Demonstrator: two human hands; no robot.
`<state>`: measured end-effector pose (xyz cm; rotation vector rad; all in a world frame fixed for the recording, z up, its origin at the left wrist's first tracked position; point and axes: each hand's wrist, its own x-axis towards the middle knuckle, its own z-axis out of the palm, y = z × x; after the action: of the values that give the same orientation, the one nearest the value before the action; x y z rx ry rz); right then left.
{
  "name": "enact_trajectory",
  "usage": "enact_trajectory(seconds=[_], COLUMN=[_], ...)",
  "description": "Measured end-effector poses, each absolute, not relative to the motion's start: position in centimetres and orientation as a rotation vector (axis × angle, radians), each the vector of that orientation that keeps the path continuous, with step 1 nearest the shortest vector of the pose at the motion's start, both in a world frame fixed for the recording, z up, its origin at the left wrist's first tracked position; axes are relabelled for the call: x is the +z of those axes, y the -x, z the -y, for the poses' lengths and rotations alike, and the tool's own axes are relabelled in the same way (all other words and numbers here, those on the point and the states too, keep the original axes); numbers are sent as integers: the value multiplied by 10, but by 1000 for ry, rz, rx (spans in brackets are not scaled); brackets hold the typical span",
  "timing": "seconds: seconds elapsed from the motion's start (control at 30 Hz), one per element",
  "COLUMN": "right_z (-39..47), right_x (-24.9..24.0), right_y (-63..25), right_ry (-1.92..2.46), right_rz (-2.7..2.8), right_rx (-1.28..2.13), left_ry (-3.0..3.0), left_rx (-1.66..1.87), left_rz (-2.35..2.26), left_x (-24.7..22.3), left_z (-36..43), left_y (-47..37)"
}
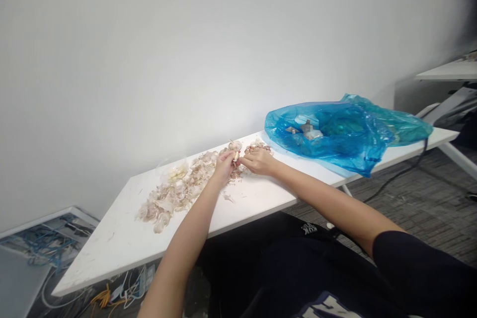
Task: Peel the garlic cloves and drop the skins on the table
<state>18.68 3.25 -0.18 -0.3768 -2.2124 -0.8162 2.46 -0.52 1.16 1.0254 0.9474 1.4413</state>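
Pinched in my left hand [225, 165] is a pale, partly peeled garlic clove [236, 156]. My right hand [258, 161] is closed at the clove's right side, its fingertips meeting those of the left; whether it grips skin there is too small to tell. Just behind my hands lies a garlic bulb [234, 145]. A small heap of reddish cloves [258, 147] sits beyond the right hand. To the left spreads a wide pile of dry garlic skins [179, 191], and a clear bag with peeled cloves [178, 174] rests at its back edge.
A large open blue plastic bag [335, 154] holding some scraps lies on the right of the white table [108, 243], with a greenish bag [408, 126] behind it. A wall [186, 59] runs along the back. Cables [104, 295] lie below the left end.
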Motion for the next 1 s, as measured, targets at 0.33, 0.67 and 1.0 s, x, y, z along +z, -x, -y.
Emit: enact_trajectory(seconds=[0.33, 0.67, 1.0], right_z=[-28, -32, -33], right_x=[1, 2, 3], right_y=[-187, -192, -194], right_ry=[360, 372, 418], right_rz=[2098, 1972, 1962], right_rx=[-861, -803, -802], left_ry=[-1075, -1038, -1008], left_rx=[1288, 1196, 1144], left_rz=[-901, -784, -748], left_x=[16, 11, 14], left_z=[9, 9, 12], left_y=[-20, -16, -17])
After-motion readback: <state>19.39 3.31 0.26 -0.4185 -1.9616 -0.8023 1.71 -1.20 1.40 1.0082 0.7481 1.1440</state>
